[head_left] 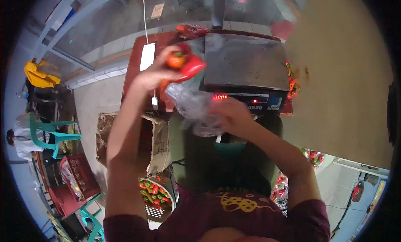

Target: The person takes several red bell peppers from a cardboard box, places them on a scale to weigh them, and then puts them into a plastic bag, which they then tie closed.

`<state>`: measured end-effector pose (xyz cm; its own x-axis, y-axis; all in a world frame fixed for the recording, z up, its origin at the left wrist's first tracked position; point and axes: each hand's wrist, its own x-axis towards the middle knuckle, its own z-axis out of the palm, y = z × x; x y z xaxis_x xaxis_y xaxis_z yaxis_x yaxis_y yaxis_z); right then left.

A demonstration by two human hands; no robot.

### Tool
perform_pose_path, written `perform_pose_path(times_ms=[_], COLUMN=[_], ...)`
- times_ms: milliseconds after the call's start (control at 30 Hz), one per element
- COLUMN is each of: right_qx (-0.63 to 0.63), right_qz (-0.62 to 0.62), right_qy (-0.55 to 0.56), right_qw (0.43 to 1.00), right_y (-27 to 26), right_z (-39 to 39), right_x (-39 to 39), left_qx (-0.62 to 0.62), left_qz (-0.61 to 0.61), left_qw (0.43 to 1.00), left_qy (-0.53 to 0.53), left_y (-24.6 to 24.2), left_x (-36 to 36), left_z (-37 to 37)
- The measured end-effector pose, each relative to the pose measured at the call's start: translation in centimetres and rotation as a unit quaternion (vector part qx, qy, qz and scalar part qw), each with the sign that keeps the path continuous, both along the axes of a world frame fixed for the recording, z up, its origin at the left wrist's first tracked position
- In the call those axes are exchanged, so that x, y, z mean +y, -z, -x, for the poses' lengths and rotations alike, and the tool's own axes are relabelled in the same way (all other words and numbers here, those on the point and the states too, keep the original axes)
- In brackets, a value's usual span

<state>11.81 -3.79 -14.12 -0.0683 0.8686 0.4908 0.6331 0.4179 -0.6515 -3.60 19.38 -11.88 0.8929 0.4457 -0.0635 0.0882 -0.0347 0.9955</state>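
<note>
In my left hand are a few peppers, blurred by motion: an orange-red one with a green stem and a longer bright red one. My right hand grips a crumpled clear plastic bag, whose upper end hangs just below the peppers. Both hands are over the near left side of a digital weighing scale with a broad metal platform. Its red display is lit and partly covered by the right hand. Whether the bag contains anything is unclear.
The scale stands on a red-brown table with a white power strip. Bagged peppers lie at the far edge. A torn cardboard box and a pepper-filled basket are at left, bagged peppers at right.
</note>
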Motion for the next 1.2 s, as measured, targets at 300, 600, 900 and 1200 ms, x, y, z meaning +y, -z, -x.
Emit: perform_pose_path(times_ms=[300,600,900,1200], right_qx=[0.078,0.043,0.082,0.06], right_qz=[0.123,0.113,0.121,0.142], right_qy=[0.271,0.281,0.278,0.25], right_qw=[0.951,0.952,0.949,0.956], right_y=[-0.4,1.3,1.7,1.9], right_z=[-6.8,-6.6,-5.9,-5.5], right_x=[-20.5,-21.9,-21.3,-21.2], left_qx=[0.145,0.091,0.055,-0.017], left_qz=[-0.33,-0.375,-0.422,-0.603], left_qw=[0.931,0.922,0.901,0.744], left_qy=[0.065,0.008,-0.081,-0.286], left_y=[5.9,6.1,8.6,10.7], left_x=[-4.8,-5.7,-5.8,-5.3], left_z=[-18.8,-19.4,-18.5,-19.1])
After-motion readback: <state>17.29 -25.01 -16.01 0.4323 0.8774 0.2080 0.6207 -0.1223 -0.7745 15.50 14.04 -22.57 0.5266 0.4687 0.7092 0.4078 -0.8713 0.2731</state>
